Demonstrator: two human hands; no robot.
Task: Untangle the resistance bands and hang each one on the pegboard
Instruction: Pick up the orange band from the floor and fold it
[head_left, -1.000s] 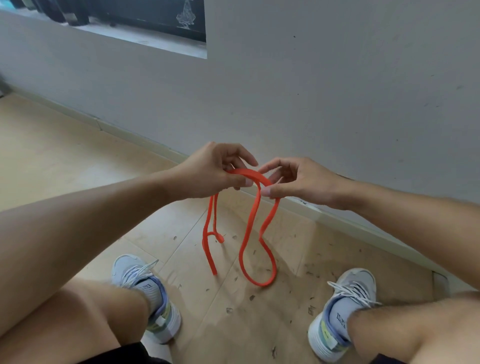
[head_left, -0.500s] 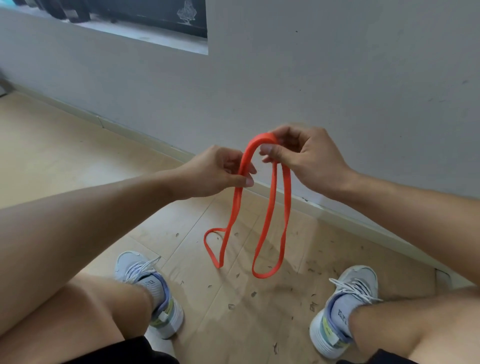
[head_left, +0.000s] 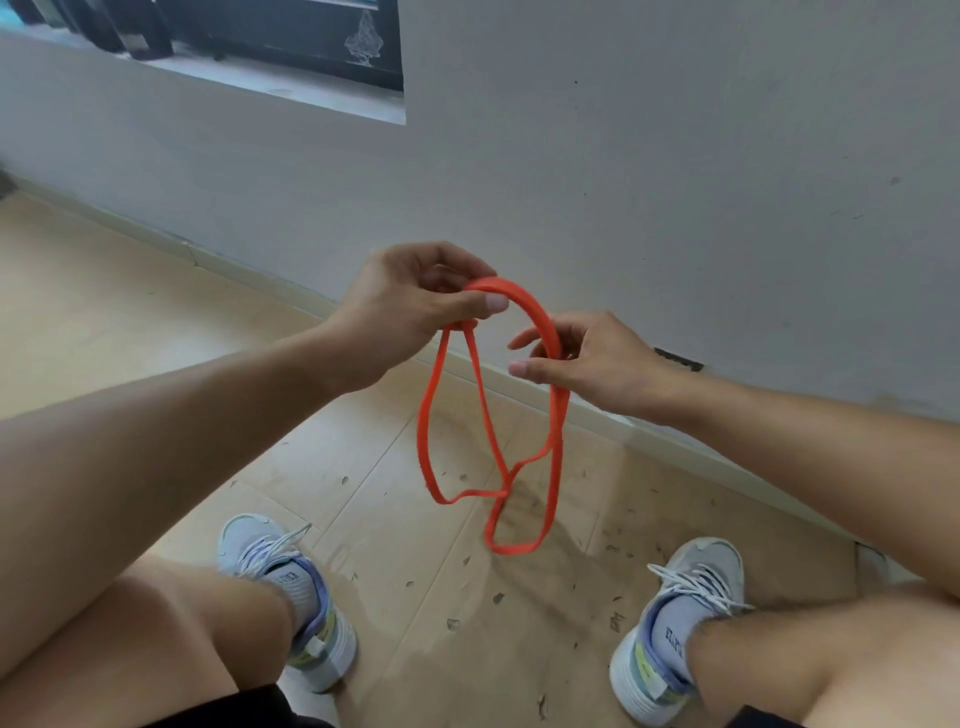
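**Band loosens, one twist remains**

Bare wall and pale floor (head_left: 130, 322) frame a seated person working an orange band (head_left: 558, 441) above the shoes. Left hand (head_left: 410, 306) pinches the band's top arc shut between thumb and fingers; right hand (head_left: 597, 364), half a second ago raised high, has dropped lower and now curls loosely around the right strand. Hanging loops have spread wider but still cross near the bottom, so untangling looks unfinished. No pegboard is in view.
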